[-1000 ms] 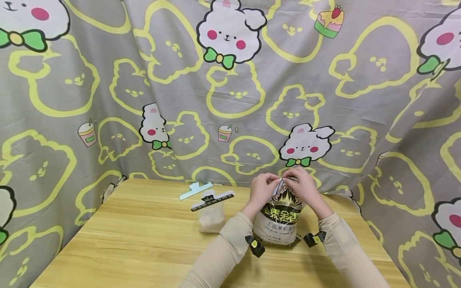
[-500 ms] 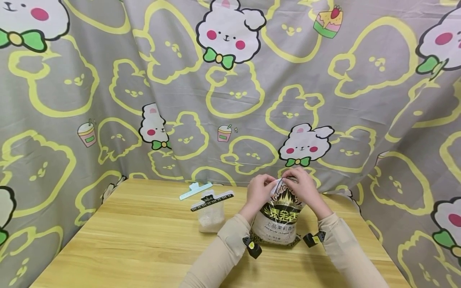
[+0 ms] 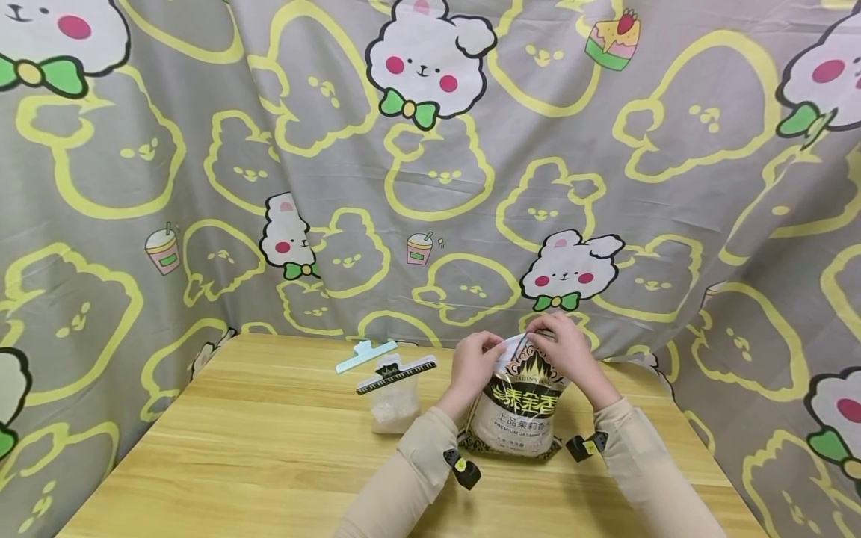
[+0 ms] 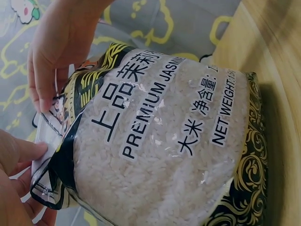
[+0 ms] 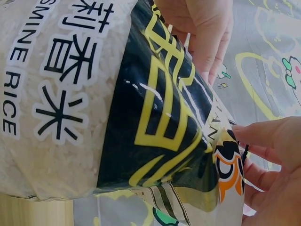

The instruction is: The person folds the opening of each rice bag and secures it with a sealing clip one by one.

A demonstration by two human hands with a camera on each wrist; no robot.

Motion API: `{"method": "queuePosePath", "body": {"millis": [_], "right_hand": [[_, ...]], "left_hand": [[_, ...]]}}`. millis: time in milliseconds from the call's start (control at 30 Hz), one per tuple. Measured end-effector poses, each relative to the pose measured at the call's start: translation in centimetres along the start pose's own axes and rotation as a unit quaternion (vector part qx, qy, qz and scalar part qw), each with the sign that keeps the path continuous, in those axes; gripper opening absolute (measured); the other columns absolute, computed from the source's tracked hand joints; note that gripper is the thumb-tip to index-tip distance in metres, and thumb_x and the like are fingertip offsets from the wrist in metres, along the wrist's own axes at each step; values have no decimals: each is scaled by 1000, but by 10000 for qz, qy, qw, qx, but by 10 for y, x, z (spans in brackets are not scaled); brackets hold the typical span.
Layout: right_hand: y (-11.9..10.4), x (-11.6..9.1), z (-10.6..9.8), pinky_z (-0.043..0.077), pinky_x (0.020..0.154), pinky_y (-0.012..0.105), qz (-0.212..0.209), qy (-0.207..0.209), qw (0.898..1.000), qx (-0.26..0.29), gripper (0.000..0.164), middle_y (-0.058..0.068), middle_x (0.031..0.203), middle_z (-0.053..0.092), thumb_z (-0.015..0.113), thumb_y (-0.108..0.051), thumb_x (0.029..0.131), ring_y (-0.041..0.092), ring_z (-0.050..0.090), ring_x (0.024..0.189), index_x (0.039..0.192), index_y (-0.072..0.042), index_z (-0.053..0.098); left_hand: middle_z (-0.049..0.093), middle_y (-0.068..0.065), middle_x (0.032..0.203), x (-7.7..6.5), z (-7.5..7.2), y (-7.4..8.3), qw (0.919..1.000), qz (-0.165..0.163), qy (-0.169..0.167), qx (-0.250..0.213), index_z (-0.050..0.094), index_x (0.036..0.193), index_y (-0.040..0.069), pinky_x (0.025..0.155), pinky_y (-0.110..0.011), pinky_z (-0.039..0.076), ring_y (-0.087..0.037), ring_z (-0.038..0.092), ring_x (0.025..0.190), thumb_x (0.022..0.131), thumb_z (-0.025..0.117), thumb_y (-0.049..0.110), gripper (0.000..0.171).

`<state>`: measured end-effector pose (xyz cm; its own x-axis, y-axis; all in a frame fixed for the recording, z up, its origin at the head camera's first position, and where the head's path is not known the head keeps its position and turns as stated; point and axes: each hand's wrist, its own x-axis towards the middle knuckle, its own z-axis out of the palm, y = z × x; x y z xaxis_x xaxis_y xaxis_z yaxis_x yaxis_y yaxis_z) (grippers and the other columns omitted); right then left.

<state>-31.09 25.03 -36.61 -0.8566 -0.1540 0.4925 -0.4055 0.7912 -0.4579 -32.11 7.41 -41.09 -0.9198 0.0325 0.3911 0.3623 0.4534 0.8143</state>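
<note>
Left hand (image 3: 474,365) has shifted leftward, clear of right hand (image 3: 566,347), each grip pinching the rice bag (image 3: 521,422) by its top edge.

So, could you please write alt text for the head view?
A person's left hand and right hand pinch the top of a jasmine rice bag on a wooden table. To its left are a small clear bag with a piano-key clip and, behind it, a pale blue clip. A patterned curtain hangs behind.
</note>
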Motion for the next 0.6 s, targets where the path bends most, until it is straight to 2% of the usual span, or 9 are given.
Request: {"method": "queuePosePath", "body": {"millis": [400, 600], "right_hand": [[-2, -1, 0, 45, 86, 51, 19, -28, 10000, 45, 8, 16, 104, 63, 69, -12, 88, 32, 56, 99, 95, -7, 70], [-2, -1, -2, 44, 86, 51, -27, -9, 10000, 8, 7, 16, 104, 64, 69, -12, 89, 33, 57, 99, 94, -7, 70]], "left_hand": [[69, 0, 83, -10, -6, -12, 9983, -281, 88, -511, 74, 91, 13, 64, -18, 47, -2, 53, 69, 87, 72, 20, 8], [70, -1, 83, -13, -8, -20, 9982, -196, 178, -534, 74, 90, 11, 64, -17, 46, -1, 53, 68, 87, 72, 19, 9]]}}
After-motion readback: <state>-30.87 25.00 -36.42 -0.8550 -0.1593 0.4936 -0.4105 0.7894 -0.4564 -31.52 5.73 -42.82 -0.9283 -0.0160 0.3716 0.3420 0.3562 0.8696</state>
